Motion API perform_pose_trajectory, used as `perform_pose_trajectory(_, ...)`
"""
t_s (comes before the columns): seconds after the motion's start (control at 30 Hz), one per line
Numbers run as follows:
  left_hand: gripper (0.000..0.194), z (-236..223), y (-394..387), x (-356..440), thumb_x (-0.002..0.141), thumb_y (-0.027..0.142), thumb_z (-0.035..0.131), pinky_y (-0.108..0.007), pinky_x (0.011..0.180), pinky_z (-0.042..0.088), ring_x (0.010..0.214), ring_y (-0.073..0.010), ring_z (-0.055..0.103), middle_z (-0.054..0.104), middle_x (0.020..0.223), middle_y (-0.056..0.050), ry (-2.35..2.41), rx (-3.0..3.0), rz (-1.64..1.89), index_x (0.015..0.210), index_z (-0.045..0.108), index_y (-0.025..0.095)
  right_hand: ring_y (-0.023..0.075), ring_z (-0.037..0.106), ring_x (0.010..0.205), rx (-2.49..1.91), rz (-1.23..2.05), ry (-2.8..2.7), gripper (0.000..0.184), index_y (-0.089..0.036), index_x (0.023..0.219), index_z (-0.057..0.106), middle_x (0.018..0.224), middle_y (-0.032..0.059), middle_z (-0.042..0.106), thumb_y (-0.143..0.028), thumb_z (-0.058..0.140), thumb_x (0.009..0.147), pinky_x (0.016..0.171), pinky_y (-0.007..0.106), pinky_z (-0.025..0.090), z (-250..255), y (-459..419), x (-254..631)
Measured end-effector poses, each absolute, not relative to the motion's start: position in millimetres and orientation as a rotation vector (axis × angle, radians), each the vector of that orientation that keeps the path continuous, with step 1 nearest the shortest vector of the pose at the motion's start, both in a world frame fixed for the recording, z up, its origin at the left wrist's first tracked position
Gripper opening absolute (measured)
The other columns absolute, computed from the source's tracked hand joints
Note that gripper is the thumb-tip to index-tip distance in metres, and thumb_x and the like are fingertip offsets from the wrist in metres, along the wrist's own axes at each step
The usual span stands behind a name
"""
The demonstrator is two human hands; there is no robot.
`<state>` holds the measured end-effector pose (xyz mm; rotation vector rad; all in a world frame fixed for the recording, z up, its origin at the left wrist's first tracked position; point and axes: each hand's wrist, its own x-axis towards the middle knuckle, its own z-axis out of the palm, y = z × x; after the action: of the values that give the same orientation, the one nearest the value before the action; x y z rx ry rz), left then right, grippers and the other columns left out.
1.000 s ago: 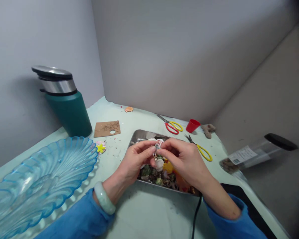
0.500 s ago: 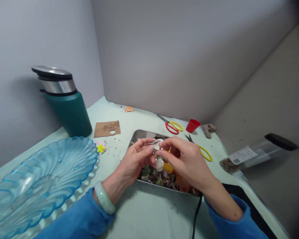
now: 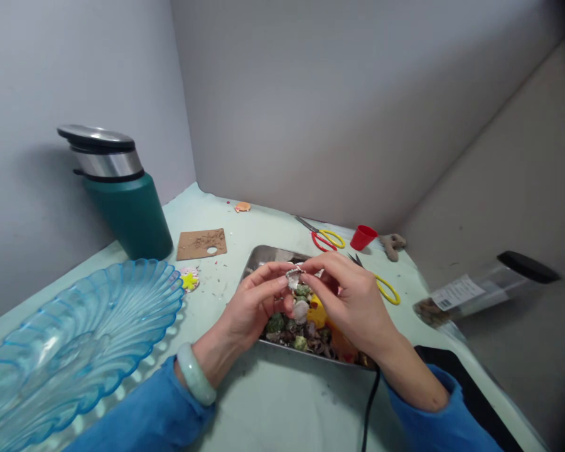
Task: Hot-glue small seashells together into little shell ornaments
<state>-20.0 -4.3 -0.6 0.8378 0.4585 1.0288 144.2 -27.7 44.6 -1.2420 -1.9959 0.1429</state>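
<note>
Between the fingertips of both hands is a small whitish piece (image 3: 294, 279) with a grey, bumpy edge; its exact kind is too small to make out. My left hand (image 3: 254, 304) pinches it between thumb and forefinger. My right hand (image 3: 353, 298) is closed in a pinch at the piece's right side. Both hands are above a metal tray (image 3: 258, 256) filled with green, brown, white, yellow and orange pieces, partly hidden by my hands. A yellow piece (image 3: 316, 312) and a round white piece (image 3: 300, 310) show in it below my fingers.
A blue scalloped dish (image 3: 122, 314) and a green bottle (image 3: 127, 213) stand left. Brown cardboard (image 3: 200, 243) lies behind the dish. Red-and-yellow scissors (image 3: 324, 237), yellow-handled scissors (image 3: 388, 290) and a red cup (image 3: 363, 237) are beyond the tray. A clear jar (image 3: 480, 292) is right.
The small piece has turned between my fingers, now showing its whitish face and grey edge. My right fingertips have come back in against it after drawing slightly away.
</note>
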Motion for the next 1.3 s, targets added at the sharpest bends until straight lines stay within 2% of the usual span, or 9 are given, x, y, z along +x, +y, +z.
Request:
perform_pose_trajectory(0.33,0.023,-0.2,-4.9,-20.2,0.08,0.027,0.065,-0.024,0.056,0.048,0.053,-0.0092,0.055,0.059,0.066,0.001,0.473,0.849,1.03,0.101,0.064,0.018,0.0132,0.055,0.071,-1.24,0.103,-2.01,0.005,-0.02,0.088,0.06,0.084,0.0007,0.061,-0.018,0.056,0.088,0.065,0.026,0.041,41.9,-28.2,144.1)
perform_pose_trajectory(0.5,0.024,-0.5,-5.0,-20.5,0.079,0.025,0.066,-0.023,0.055,0.048,0.055,-0.0077,0.054,0.061,0.078,-0.001,0.462,0.854,1.043,0.101,0.064,0.017,0.0146,0.057,0.076,-1.214,0.036,-1.975,0.007,-0.02,0.094,0.059,0.093,0.0038,0.059,-0.019,0.056,0.088,0.067,0.027,0.043,42.1,-28.1,141.4)
perform_pose_trajectory(0.7,0.025,-1.8,-6.3,-19.9,0.077,0.025,0.069,-0.025,0.056,0.049,0.055,-0.0078,0.053,0.06,0.078,-0.001,0.468,0.85,1.047,0.1,0.065,0.016,0.01,0.053,0.064,-1.179,-0.016,-2.035,0.008,-0.02,0.092,0.06,0.095,0.0042,0.058,-0.019,0.052,0.09,0.059,0.025,0.043,40.5,-28.7,141.2)
perform_pose_trajectory(0.9,0.024,-0.6,-6.5,-20.1,0.076,0.026,0.07,-0.024,0.056,0.049,0.053,-0.0079,0.054,0.058,0.068,0.001,0.477,0.843,1.033,0.098,0.066,0.016,0.0141,0.058,0.076,-1.141,-0.168,-2.106,0.01,-0.019,0.093,0.059,0.098,0.0061,0.06,-0.018,0.05,0.09,0.064,0.026,0.044,36.9,-27.8,140.8)
perform_pose_trajectory(1.3,0.021,0.2,-5.2,-18.6,0.073,0.025,0.073,-0.023,0.055,0.048,0.052,-0.0065,0.053,0.061,0.071,0.0,0.494,0.815,1.049,0.092,0.069,0.017,0.0154,0.06,0.078,-1.159,-0.222,-2.103,0.01,-0.018,0.09,0.058,0.098,0.007,0.062,-0.016,0.049,0.09,0.068,0.028,0.047,34.4,-28.1,137.9)
